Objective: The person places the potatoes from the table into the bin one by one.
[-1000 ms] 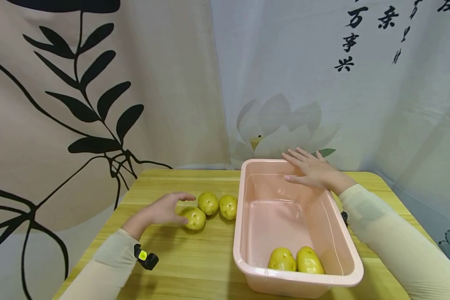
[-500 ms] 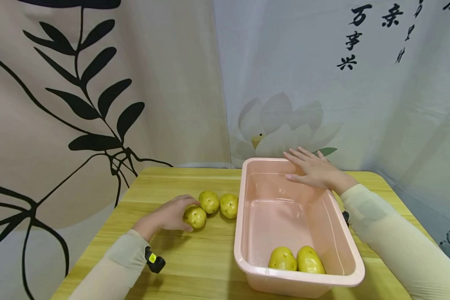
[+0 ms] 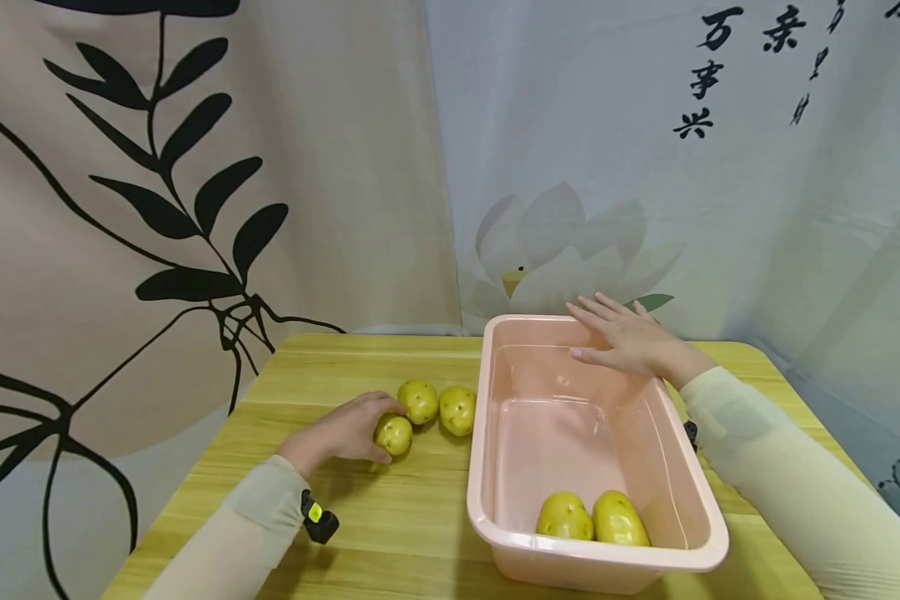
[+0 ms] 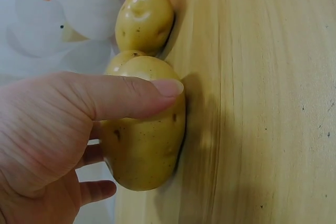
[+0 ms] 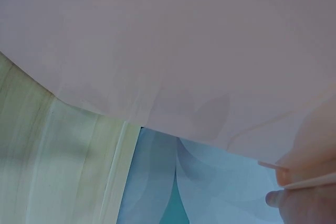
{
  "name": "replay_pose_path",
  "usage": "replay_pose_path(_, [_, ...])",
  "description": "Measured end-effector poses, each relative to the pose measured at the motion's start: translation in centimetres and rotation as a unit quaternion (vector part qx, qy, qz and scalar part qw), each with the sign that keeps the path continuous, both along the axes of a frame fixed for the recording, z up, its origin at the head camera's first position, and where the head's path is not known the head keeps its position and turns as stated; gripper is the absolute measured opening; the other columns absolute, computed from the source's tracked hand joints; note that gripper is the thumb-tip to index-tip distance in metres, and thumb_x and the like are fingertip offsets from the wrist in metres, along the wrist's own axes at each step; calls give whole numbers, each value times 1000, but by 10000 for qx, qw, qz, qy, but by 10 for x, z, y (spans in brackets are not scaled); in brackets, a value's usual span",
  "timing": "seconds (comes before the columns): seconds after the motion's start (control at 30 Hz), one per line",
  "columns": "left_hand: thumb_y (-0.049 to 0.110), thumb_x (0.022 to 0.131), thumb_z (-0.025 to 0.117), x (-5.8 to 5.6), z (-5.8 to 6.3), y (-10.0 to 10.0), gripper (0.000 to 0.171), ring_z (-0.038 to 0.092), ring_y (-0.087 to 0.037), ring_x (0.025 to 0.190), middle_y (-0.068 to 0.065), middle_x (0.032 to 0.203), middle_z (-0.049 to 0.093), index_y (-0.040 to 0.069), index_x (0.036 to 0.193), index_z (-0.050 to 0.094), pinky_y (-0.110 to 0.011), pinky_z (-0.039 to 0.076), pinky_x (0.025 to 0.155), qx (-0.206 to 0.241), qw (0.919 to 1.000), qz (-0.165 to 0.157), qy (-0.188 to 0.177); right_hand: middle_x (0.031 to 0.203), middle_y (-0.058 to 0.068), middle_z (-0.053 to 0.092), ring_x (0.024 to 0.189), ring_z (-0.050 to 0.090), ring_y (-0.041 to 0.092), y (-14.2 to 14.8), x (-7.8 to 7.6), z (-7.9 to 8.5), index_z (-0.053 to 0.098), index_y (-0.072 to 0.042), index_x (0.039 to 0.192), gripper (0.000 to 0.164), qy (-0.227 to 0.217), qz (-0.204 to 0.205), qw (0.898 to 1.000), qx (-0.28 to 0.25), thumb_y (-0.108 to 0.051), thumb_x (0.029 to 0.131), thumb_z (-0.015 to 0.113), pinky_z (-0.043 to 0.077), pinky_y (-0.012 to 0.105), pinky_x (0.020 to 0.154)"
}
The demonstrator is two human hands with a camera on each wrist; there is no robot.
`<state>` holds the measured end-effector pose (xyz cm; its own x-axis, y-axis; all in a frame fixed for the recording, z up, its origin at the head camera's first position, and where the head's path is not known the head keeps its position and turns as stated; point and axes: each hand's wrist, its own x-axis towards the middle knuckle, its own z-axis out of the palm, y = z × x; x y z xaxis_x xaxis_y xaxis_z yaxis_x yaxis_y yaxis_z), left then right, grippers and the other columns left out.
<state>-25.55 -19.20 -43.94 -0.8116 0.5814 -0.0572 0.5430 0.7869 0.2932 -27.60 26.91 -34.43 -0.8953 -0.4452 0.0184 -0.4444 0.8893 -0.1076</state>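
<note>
My left hand [image 3: 354,427] holds a yellow potato [image 3: 393,434] on the table, thumb on the near side and fingers over its far side. In the left wrist view the thumb lies across this potato [image 4: 144,156], and its underside meets the wood. Just beyond it are two more potatoes, one [image 3: 417,402] close by and another [image 3: 457,411] beside the pink basin [image 3: 477,467]. My right hand [image 3: 630,337] rests over the basin's far right corner with its fingers straight and spread. Only part of that hand [image 5: 310,205] shows in the right wrist view.
Inside the basin, two potatoes, one on the left [image 3: 565,517] and one on the right [image 3: 620,520], lie at the near end. The wooden table [image 3: 390,533] reaches back to a printed curtain [image 3: 360,167].
My left hand has moved right and closed its fingers and thumb around the nearest potato, which has shifted slightly right. My right hand keeps its place on the basin.
</note>
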Motion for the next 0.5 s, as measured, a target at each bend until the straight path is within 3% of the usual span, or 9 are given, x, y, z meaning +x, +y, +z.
replay_pose_path(0.5, [28,64,90,-6,-11,6,73,51,-22,118,-4,129,54,15,128,57,-42,42,99,-66,9998,-55,-205,160,7,13,147,3,31,1,-1,-3,16,-26,155,83,117,-20,9999,-39,-71,89,40,3,69,107])
